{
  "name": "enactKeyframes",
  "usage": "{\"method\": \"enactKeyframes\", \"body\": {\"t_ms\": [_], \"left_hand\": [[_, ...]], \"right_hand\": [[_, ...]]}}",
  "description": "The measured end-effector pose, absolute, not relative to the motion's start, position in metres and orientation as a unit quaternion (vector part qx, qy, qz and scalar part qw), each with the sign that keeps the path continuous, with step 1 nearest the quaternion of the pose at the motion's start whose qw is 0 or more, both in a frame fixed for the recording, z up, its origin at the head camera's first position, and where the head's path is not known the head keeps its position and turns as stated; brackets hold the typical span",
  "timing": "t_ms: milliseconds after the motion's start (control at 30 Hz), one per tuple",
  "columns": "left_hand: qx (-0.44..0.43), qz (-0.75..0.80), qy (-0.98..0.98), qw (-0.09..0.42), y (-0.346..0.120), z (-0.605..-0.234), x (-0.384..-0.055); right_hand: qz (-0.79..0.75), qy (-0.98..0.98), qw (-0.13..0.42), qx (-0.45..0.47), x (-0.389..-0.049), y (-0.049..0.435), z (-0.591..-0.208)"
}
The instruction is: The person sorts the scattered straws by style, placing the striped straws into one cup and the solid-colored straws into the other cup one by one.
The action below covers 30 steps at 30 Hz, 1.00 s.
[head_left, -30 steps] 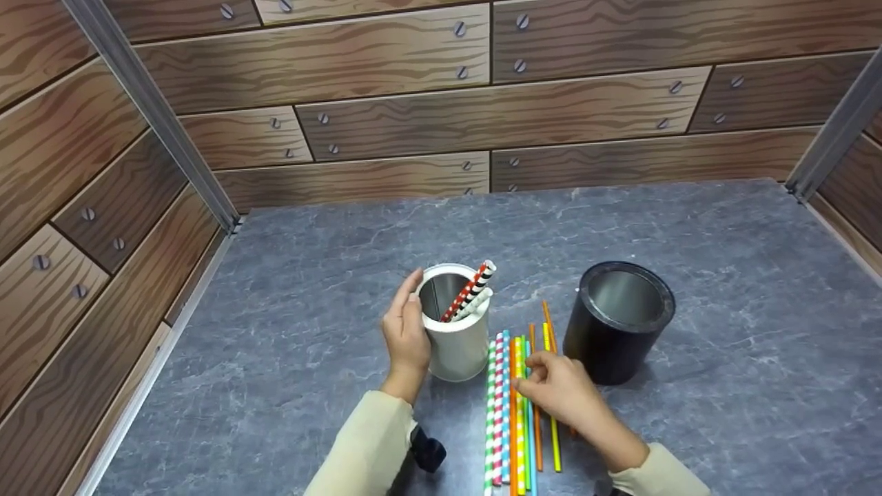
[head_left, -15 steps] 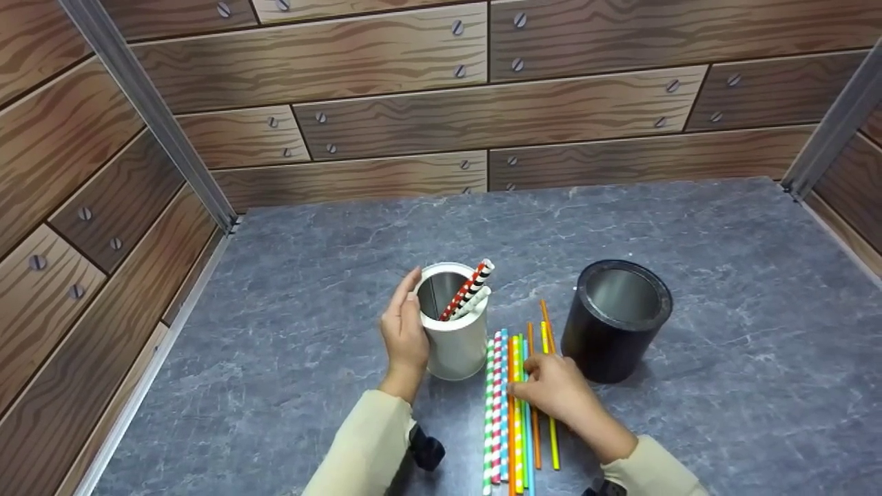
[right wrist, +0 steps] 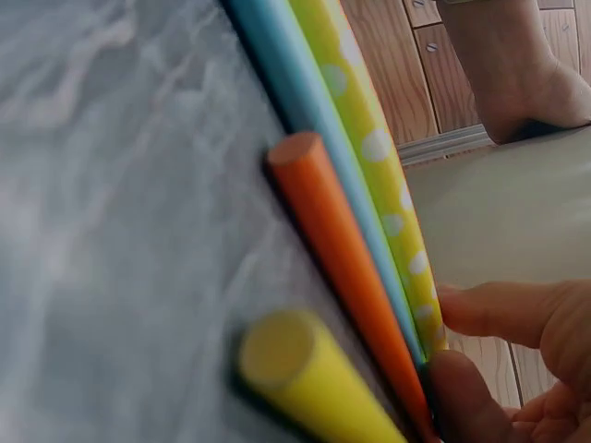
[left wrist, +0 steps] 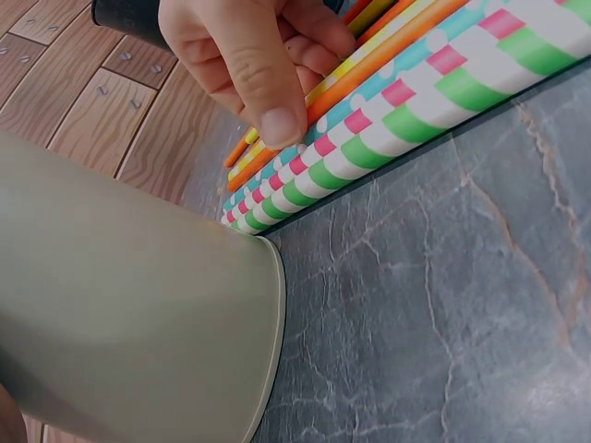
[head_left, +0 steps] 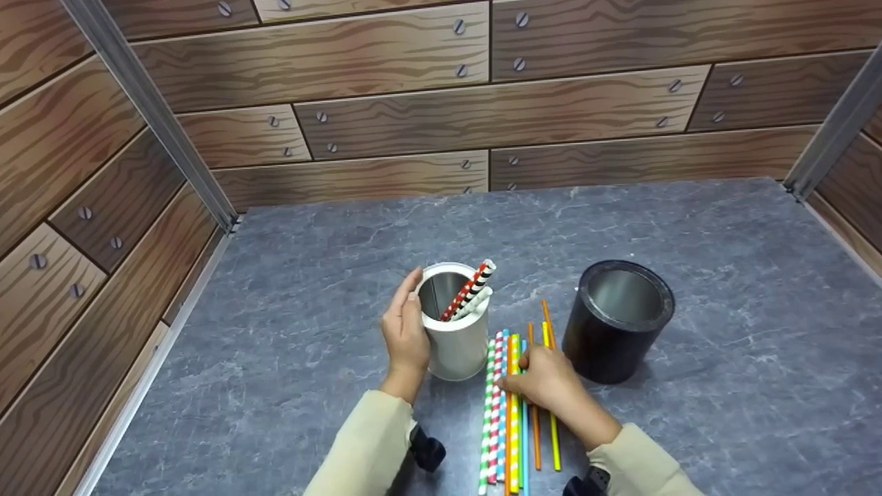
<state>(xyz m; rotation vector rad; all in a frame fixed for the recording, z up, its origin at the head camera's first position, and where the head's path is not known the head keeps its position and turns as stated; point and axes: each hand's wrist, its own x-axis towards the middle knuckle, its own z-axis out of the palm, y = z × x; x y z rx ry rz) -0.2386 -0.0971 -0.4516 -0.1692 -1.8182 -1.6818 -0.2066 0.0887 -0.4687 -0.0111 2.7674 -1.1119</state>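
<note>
In the head view, a white can (head_left: 456, 348) stands upright, several paper straws leaning in it: red dotted (head_left: 465, 293), black-striped and pale. My left hand (head_left: 405, 337) rests along its left side, fingers fairly straight near the rim. A row of straws lies to its right: green-striped (head_left: 488, 420), pink-striped, blue dotted, orange, yellow dotted (head_left: 515, 427), and slimmer green and blue ones. My right hand (head_left: 548, 379) reaches over this row, pinching straws between thumb and finger. In the right wrist view, its fingertips meet around the yellow dotted straw (right wrist: 377, 148); exactly which straws it grips is unclear.
A black can (head_left: 613, 344) stands upright at the right, its mouth facing up. Separate thin orange and yellow sticks (head_left: 555, 441) lie between the row and that can. Wood-patterned walls (head_left: 400, 124) border the grey marbled table (head_left: 331, 275).
My right hand has moved slightly left, and the yellow dotted, orange and slimmer straws have shifted left against the striped ones. My left hand and both cans have stayed put.
</note>
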Motion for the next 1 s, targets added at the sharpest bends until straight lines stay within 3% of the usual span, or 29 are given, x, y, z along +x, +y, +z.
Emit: {"method": "enactKeyframes", "body": {"t_ms": [333, 1000], "left_hand": [[-0.069, -0.644, -0.685, 0.332, -0.0968, -0.4499, -0.2379], [-0.062, -0.647, -0.687, 0.325, -0.0973, -0.4513, -0.2387]], "right_hand": [[-0.342, 0.939, 0.031, -0.028, -0.2089, 0.0858, -0.4720], [-0.377, 0.926, 0.006, -0.016, -0.2072, 0.0851, -0.4779]]}}
